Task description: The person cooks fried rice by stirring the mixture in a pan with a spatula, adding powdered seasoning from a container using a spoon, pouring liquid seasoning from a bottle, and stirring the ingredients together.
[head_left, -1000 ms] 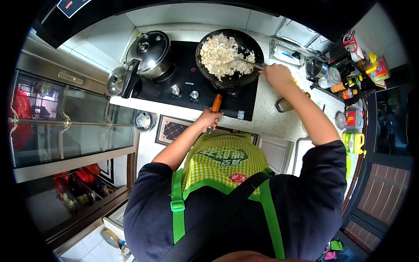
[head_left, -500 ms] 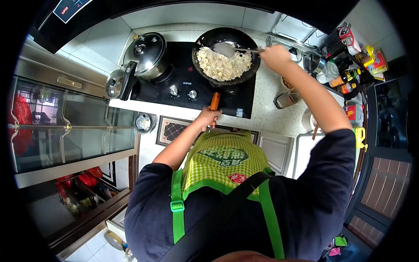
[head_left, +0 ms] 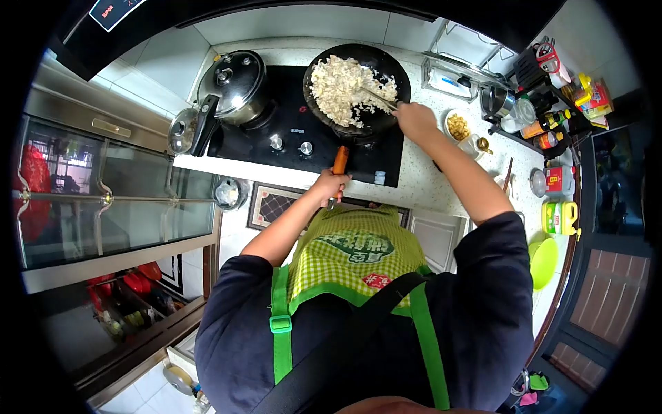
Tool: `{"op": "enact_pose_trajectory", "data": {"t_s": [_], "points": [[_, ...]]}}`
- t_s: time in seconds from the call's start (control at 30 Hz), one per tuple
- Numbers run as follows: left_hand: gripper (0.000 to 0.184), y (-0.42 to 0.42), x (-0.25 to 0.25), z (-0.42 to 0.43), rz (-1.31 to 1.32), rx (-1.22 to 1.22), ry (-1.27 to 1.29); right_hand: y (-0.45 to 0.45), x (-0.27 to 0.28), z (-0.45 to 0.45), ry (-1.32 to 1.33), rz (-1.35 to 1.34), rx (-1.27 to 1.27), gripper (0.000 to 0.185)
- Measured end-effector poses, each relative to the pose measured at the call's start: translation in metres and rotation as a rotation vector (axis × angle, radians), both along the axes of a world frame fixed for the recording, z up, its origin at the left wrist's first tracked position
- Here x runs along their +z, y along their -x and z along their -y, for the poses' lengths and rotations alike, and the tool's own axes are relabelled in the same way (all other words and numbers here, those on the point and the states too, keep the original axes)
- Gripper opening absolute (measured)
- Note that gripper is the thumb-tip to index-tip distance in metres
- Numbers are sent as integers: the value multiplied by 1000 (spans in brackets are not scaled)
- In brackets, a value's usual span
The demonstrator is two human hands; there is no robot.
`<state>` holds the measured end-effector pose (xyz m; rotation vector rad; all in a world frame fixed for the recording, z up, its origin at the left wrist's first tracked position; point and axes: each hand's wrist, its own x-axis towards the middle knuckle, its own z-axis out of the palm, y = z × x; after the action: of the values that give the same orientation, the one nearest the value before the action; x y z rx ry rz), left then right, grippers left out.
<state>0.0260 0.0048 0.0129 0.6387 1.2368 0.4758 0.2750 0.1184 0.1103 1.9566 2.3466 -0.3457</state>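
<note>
My left hand is wrapped round the orange-brown handle of a black wok on the right side of the black stove. Whitish, rice-like food lies mostly on the wok's left side. In my right hand is the handle of a metal spatula, which reaches down to the left into the food; its blade is hidden there. The wok's dark bottom shows at the lower right.
A lidded pressure cooker stands left of the wok, beside a glass lid. Right of my forearm are a bowl of yellowish pieces, seasoning bottles, a yellow jug and a green bowl.
The spatula swept to the wok's far side, then came back down towards me with my right hand. The food shifted nearer me, then up and left. My left hand kept its hold.
</note>
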Motion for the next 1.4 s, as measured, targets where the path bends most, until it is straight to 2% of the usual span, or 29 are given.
{"op": "enact_pose_trajectory", "data": {"t_s": [0.03, 0.17, 0.27, 0.33, 0.4, 0.53, 0.67, 0.73, 0.87, 0.97, 1.07, 1.1, 1.13, 1.2, 1.33, 1.4], "points": [[23, 1, -5, -1, -12, -15, -13, -4, 12, 4, -33, 125, 78, 32], [24, -5, -7, 0, -7, -15, -21, -9, 54, 39, -48, 187, 55, 31], [23, -9, -8, 4, -9, -5, -17, 7, 24, 37, -40, 78, 110, 29], [23, -12, -10, 2, -5, 3, -24, 9, 12, 20, 19, 50, 59, 25], [22, -11, -12, 0, -64, -3, -61, 3, 9, 5, -44, 74, -8, 22], [22, -13, -2, 2, -42, 26, -31, -13, 79, 21, 151, 159, 31, 25], [21, -17, -17, 7, -29, 27, -39, 7, 31, 20, 138, 52, 33, 27], [21, -16, -16, 9, -31, 41, -50, 14, 34, 11, 134, 35, -66, 27], [20, -18, -7, 9, -48, 47, -33, -7, 100, 28, 209, 149, -18, 26], [19, -19, -8, 12, -52, 49, -25, -5, 61, 35, 208, 119, 125, 25], [19, -18, -8, 8, -60, 25, -33, 4, 45, 18, 149, 174, 25, 25], [19, -17, -7, 7, -65, 9, -30, 3, 69, 17, 144, 228, 62, 26], [19, -16, -6, 7, -67, 9, -31, 2, 88, 15, 81, 255, -29, 26], [19, -16, -2, 8, -49, 22, -34, -6, 115, 5, 63, 345, -54, 26], [20, -14, -8, 6, -27, 8, -29, 8, 87, -17, -4, 412, 41, 24], [21, -13, -8, 6, -43, 12, -15, 21, 72, -20, -24, 440, 181, 22]]}}
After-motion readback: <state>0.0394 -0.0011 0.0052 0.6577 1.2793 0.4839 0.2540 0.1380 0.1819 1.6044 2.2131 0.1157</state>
